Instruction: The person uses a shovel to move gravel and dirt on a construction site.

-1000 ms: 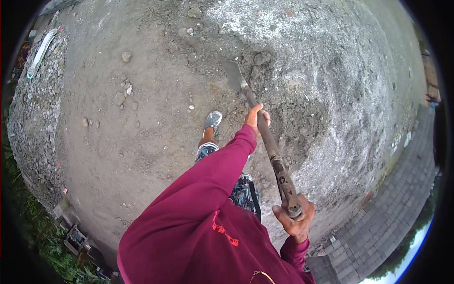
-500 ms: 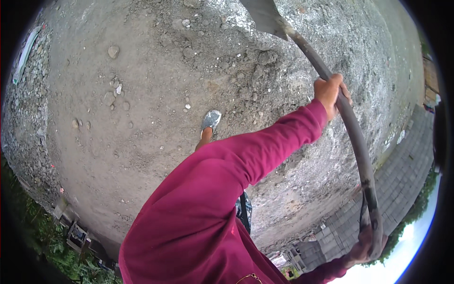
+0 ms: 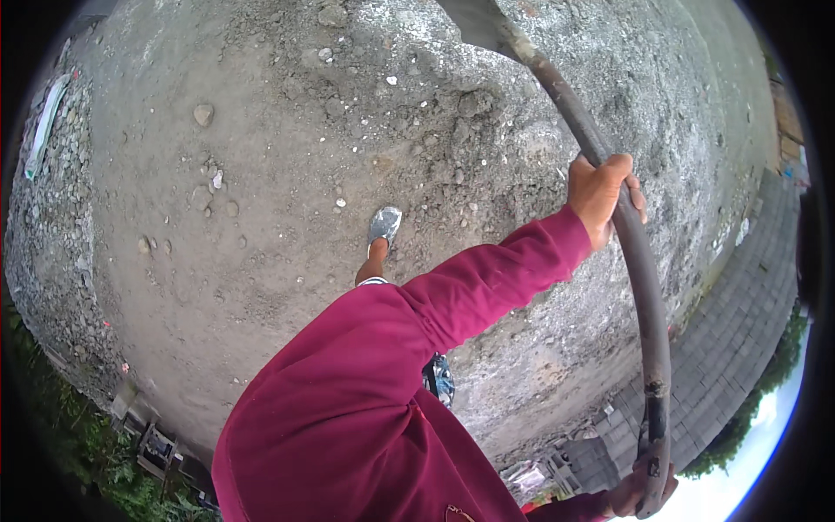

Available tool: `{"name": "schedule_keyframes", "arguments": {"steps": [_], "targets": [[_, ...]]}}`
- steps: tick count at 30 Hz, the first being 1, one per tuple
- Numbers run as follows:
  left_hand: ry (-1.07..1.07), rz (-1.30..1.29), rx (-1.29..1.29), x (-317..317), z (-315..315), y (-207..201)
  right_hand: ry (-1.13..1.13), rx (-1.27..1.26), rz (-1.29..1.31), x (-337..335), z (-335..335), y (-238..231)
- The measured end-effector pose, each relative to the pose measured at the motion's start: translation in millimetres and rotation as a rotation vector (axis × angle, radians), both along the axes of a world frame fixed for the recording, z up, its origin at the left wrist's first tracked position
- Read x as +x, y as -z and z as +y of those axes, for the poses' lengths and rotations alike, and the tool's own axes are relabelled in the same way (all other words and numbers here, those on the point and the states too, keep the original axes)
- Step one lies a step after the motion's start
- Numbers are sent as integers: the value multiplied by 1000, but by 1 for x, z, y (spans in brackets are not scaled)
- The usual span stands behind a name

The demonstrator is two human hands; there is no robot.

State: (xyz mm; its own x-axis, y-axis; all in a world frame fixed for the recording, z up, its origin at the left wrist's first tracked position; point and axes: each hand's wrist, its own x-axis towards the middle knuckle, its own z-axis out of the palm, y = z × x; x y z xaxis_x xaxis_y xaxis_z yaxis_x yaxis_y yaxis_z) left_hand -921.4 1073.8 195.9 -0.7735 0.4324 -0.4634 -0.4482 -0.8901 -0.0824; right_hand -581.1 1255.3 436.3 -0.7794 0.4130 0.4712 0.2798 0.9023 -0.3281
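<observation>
both hands locked on the shovel: left hand (image 3: 602, 193) wrapped mid-shaft, right hand (image 3: 642, 490) closed round the handle end. shovel (image 3: 639, 287) is raised, blade (image 3: 474, 19) high over the gravelly dirt (image 3: 287, 174), likely mid-swing. next move needs a controlled drop. shaft dark, worn, mud-caked.

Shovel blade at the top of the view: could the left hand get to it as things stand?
Probably not. The left hand grips the shovel handle midway along, and the shovel blade sits far up the shaft. Nothing blocks the way.
</observation>
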Motion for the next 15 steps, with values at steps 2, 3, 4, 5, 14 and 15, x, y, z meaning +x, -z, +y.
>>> {"name": "schedule_keyframes", "arguments": {"steps": [2,3,4,5,14,15], "targets": [[-41,62,45,-9,13,-31,-327,661,93,-44,-17,-19],[-50,79,59,-17,17,-30,-418,904,-46,-53,-7,-34],[-4,110,48,-23,18,-20,-338,480,-69,-59,-2,-20],[3,97,34,-29,19,5,-241,62,-89,-69,-7,5],[22,-210,-435,2,-42,226,-136,-391,-363,-105,-55,194],[64,-304,-506,7,-39,216,-184,-338,-314,-103,-46,189]]}}
